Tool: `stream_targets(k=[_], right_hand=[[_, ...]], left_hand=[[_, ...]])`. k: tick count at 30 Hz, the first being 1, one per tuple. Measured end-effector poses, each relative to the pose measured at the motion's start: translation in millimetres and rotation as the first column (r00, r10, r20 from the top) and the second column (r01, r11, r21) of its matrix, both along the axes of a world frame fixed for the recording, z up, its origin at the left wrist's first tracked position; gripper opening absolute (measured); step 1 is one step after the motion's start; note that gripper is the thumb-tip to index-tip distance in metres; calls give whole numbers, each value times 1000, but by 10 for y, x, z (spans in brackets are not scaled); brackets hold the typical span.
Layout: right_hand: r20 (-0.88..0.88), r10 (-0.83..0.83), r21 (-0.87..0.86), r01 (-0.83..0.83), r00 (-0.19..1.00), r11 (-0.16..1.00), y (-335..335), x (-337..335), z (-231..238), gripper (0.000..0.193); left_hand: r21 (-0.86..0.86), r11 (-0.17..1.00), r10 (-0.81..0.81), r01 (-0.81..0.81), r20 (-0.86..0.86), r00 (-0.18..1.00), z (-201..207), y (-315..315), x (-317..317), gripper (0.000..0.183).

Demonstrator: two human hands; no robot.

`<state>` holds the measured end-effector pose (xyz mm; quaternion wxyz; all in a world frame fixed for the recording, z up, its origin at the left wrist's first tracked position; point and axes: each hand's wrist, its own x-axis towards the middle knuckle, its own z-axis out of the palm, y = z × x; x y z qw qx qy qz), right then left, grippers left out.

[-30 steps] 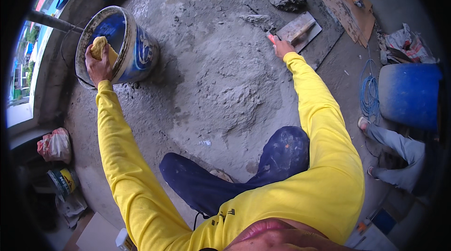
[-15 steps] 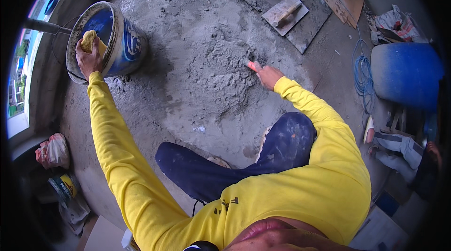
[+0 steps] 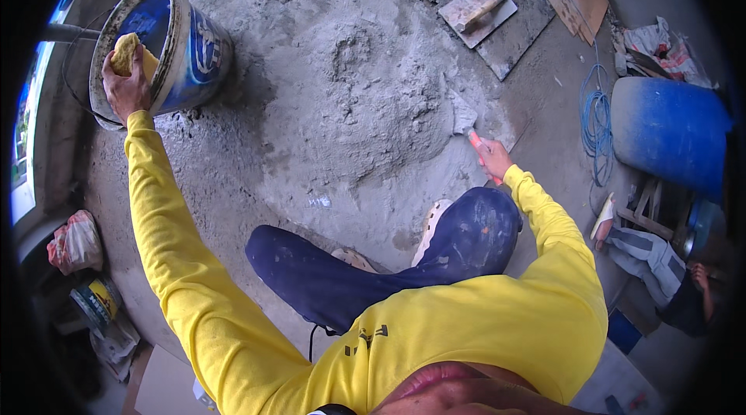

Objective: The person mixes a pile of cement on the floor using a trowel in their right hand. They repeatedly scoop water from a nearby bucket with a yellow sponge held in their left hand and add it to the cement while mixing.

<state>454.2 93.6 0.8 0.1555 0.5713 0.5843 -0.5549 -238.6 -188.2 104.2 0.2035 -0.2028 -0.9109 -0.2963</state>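
One bucket (image 3: 193, 65), contents unclear

The hands (image 3: 127, 92) (image 3: 496, 158) hold a yellow sponge (image 3: 125, 54) and a trowel (image 3: 477, 142).

the person before me wears a bright yellow long-sleeved top (image 3: 466, 329) with dark print (image 3: 367, 339) at six o'clock, navy trousers (image 3: 342, 283) smudged pale on the knee (image 3: 486, 228) toward four, and pale, holed shoes (image 3: 432, 230).

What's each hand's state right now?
Left hand: closed, holding a yellow sponge.
Right hand: closed, holding a red-handled trowel.
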Motion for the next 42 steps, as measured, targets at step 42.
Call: stream_targets(k=[42], right_hand=[[-206, -271, -169, 239, 940, 956, -1746, -490, 25, 18]], left_hand=[[-18, 999, -50, 49, -28, 998, -48, -17, -82, 79]])
